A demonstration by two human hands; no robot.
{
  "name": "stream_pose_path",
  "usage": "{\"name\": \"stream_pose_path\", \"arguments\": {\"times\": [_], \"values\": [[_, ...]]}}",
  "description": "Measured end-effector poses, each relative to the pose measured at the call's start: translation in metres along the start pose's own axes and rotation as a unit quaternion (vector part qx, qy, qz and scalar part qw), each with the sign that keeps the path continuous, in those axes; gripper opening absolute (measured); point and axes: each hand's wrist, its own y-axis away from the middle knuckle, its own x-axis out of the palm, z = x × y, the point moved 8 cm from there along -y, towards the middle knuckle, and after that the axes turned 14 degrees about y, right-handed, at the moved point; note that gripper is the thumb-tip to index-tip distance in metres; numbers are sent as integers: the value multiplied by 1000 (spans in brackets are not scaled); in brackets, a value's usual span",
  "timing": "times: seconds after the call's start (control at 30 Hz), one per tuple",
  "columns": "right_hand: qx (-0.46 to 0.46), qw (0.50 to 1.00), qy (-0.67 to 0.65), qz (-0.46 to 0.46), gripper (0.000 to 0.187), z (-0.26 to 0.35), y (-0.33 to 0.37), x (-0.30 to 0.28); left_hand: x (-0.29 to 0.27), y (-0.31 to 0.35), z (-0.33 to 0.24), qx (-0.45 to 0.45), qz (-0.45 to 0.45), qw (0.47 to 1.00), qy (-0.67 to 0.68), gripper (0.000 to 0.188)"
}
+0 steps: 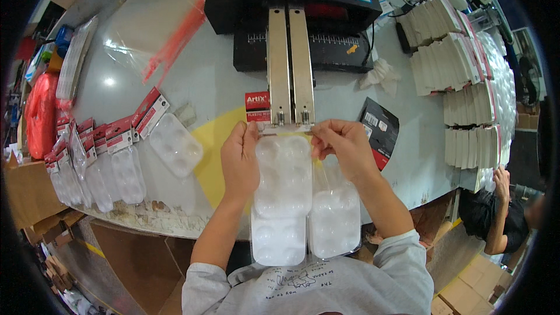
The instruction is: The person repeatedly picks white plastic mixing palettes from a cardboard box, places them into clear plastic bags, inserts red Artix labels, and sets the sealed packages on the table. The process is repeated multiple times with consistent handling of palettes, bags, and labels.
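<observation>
A white plastic paint palette (pixel 284 169) with round wells lies in front of two metal rails (pixel 289 64) that run out from a black machine. My left hand (pixel 240 157) is closed at its upper left edge, the thumb beside a red and white header card (pixel 258 105). At the top right corner my right hand (pixel 347 149) pinches clear film, its fingertips just below the rail ends. Below, another white palette (pixel 279 242) overlaps under the first. To its right a bagged palette (pixel 335 224) hangs over the table edge. What lies under my fingers is partly hidden.
The black machine (pixel 291 0) stands at the back. Clear bags with red edges (pixel 154 29) lie left of it. Carded palettes (pixel 125 169) line the left front edge. A black card (pixel 379 131) lies right; stacked cards (pixel 446 64) stand beyond. Another person (pixel 496 216) is at the far right.
</observation>
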Motion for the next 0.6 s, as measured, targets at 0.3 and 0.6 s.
{"name": "stream_pose_path", "arguments": {"times": [0.3, 0.6], "values": [[-174, 900, 373, -141, 31, 36, 18, -45, -35, 0, -1, 1, -14, 997, -70, 27], [-136, 717, 660, -176, 117, -35, 55, -86, -81, 80, -35, 88, 22, 938, -333, 21]]}}
